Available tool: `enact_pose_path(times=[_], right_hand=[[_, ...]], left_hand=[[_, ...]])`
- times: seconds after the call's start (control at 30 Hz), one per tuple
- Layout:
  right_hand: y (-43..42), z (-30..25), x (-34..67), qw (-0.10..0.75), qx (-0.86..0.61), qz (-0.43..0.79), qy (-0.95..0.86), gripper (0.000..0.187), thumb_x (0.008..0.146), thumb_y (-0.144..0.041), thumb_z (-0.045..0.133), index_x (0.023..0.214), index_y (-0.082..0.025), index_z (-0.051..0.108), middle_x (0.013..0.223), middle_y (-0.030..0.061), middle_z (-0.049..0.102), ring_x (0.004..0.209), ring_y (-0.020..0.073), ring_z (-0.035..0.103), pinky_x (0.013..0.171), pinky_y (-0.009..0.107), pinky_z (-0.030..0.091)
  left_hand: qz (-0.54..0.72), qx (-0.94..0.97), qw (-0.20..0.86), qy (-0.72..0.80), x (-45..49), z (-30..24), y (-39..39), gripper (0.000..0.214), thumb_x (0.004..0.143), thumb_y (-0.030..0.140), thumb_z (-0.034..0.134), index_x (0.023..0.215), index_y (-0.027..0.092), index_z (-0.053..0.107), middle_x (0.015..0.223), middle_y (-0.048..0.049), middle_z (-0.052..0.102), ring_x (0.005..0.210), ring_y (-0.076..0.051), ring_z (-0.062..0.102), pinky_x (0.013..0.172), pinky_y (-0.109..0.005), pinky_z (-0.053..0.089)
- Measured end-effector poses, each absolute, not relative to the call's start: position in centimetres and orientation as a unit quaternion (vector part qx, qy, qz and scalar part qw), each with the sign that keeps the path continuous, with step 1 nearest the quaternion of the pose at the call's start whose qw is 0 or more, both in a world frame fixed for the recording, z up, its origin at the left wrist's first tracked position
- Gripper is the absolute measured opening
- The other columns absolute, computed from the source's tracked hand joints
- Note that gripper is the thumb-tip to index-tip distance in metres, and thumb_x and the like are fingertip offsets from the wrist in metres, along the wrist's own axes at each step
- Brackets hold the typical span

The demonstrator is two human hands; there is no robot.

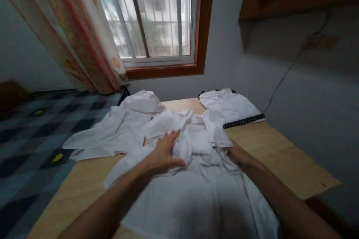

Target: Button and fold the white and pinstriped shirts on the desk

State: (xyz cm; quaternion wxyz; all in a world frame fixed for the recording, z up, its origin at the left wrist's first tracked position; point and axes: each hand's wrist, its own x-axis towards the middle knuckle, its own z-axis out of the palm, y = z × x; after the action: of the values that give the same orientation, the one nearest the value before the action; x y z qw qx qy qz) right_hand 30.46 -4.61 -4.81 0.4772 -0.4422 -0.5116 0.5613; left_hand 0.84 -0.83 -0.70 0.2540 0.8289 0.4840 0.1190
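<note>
A white shirt [196,190] lies spread over the wooden board in front of me, rumpled toward its far end. My left hand [167,153] rests on the bunched cloth with its thumb and fingers spread apart. On the right, my right hand [234,153] is at the shirt's edge, its fingers hidden under a flap of the white fabric. Whether those fingers grip the cloth I cannot make out. The near part of the shirt hangs toward me in shadow.
More crumpled white cloth [117,130] lies at the left edge of the wooden board [269,149]. Folded white garments with dark striped trim [232,106] sit at the back right. Left is a checked bedspread [25,149]; beyond are a curtain [75,30] and a window [157,18].
</note>
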Motion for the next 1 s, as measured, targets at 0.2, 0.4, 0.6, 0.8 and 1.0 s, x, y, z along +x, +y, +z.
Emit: enact_pose_path(times=[0.2,0.4,0.6,0.8,1.0], right_hand=[[-5.6,-5.1,22.8,0.436,-0.280,0.662,-0.541,0.099,0.071,-0.058,0.071,0.151,-0.029,0.022,0.155,0.0064,0.031,0.140,0.0277,0.032,0.115,0.047,0.023],[-5.0,-4.3,23.3,0.419,-0.226,0.614,-0.630,0.092,0.067,-0.065,0.073,0.143,-0.028,0.039,0.152,0.0089,0.035,0.140,0.0310,0.031,0.113,0.050,0.024],[-4.3,-5.3,23.8,0.517,-0.289,0.539,-0.599,0.058,0.078,-0.056,0.068,0.125,-0.025,0.056,0.120,0.0113,0.063,0.106,0.0252,0.060,0.095,0.044,0.046],[-4.6,-5.2,22.9,0.465,-0.413,0.477,-0.621,0.033,0.080,-0.035,0.065,0.110,-0.021,0.064,0.102,0.0077,0.066,0.086,0.0178,0.061,0.078,0.035,0.051],[-0.5,-5.9,26.9,0.521,-0.544,0.364,-0.548,0.043,0.077,-0.042,0.062,0.116,-0.021,0.059,0.105,0.0088,0.061,0.088,0.0207,0.059,0.073,0.037,0.053]], left_hand=[[0.221,0.839,0.210,0.451,5.0,-4.6,-4.4,0.117,0.052,0.050,0.082,0.149,0.020,0.024,0.146,-0.0212,0.038,0.137,-0.042,0.032,0.109,-0.063,0.022],[0.367,0.802,0.133,0.452,4.3,-3.7,-3.5,0.071,0.071,0.019,0.059,0.139,0.022,0.039,0.122,-0.0114,0.059,0.108,-0.026,0.060,0.089,-0.038,0.051],[0.452,0.773,-0.129,0.426,-0.1,7.8,1.2,0.061,0.075,0.026,0.061,0.134,0.021,0.046,0.123,-0.0058,0.059,0.115,-0.024,0.055,0.099,-0.037,0.045],[0.386,0.698,-0.287,0.531,-5.2,14.9,6.8,0.061,0.083,0.032,0.062,0.138,0.016,0.042,0.132,-0.0098,0.048,0.120,-0.027,0.049,0.102,-0.043,0.039],[0.136,0.716,-0.114,0.676,-11.1,3.7,10.2,0.066,0.085,0.029,0.057,0.147,0.022,0.034,0.124,-0.0118,0.054,0.107,-0.031,0.059,0.090,-0.045,0.047]])
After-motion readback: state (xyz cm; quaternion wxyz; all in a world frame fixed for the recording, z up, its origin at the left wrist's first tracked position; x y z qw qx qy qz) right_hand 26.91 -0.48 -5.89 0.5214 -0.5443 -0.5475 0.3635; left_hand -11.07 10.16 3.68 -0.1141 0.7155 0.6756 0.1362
